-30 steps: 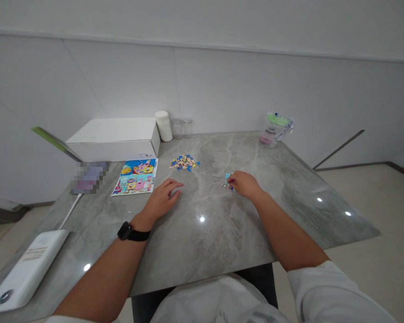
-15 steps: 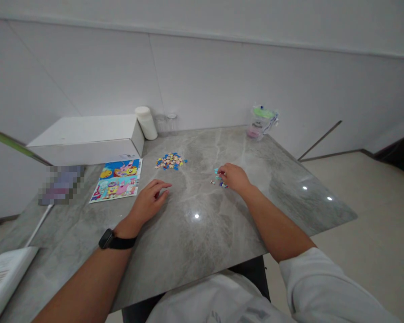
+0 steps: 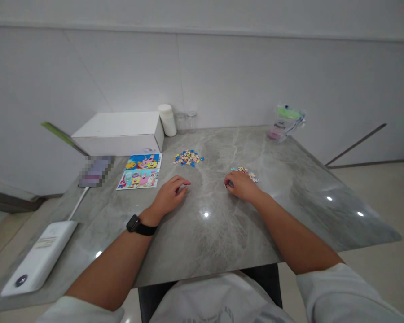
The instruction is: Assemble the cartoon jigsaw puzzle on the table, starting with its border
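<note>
My right hand is closed in a pinch low over the table, its fingertips on a small puzzle piece that is mostly hidden. Just beyond its knuckles lies a small group of puzzle pieces, partly covered by the hand. To the left my left hand, with a black watch on the wrist, rests on the table with its fingers loosely bent and apart, holding nothing. Farther back is a pile of mixed puzzle pieces. Left of it lies a colourful cartoon picture sheet.
A long white box stands at the back left beside a white bottle and two clear glasses. A clear bag sits at the back right. A phone is cabled to a white power bank at left.
The view has swung left. My right hand has drawn toward me and left, off the small group, showing more pieces; a loose piece is now at its fingertips. My left hand keeps its pose.
</note>
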A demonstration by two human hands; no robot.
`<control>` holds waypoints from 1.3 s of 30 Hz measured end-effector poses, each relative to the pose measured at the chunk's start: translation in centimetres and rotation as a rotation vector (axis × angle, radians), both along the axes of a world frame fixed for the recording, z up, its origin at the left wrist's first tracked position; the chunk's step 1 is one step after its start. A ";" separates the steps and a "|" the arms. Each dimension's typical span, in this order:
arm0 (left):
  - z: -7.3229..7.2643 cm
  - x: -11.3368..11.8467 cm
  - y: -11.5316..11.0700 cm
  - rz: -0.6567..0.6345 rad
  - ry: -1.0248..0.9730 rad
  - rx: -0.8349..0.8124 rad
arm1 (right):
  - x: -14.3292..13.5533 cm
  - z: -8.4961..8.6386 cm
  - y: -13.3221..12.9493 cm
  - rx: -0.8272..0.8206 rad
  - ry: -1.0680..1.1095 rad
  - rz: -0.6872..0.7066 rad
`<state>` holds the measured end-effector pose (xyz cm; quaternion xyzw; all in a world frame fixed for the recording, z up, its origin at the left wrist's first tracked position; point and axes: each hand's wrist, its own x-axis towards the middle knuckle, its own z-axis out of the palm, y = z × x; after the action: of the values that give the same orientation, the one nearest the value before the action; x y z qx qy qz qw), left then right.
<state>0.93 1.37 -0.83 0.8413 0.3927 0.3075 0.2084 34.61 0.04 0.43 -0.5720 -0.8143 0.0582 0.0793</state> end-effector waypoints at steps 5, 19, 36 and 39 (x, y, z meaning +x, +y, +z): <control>0.3 0.5 -0.6 -0.056 0.006 0.010 | -1.6 -0.5 -0.4 0.020 0.168 0.120; 1.0 1.7 -1.9 -0.026 -0.022 -0.008 | -10.0 -1.7 -0.1 -0.086 0.892 0.128; 0.4 2.4 -1.7 0.064 -0.253 -0.355 | -10.3 -2.8 -0.7 -0.213 1.119 -0.010; 0.4 2.5 -1.8 0.051 -0.263 -0.406 | -10.3 -2.4 -0.7 -0.267 1.150 -0.030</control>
<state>3.43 -0.44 -0.39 0.7247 0.4370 0.3346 0.4146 24.26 -0.71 -1.97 -0.4652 -0.6182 0.4597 0.4361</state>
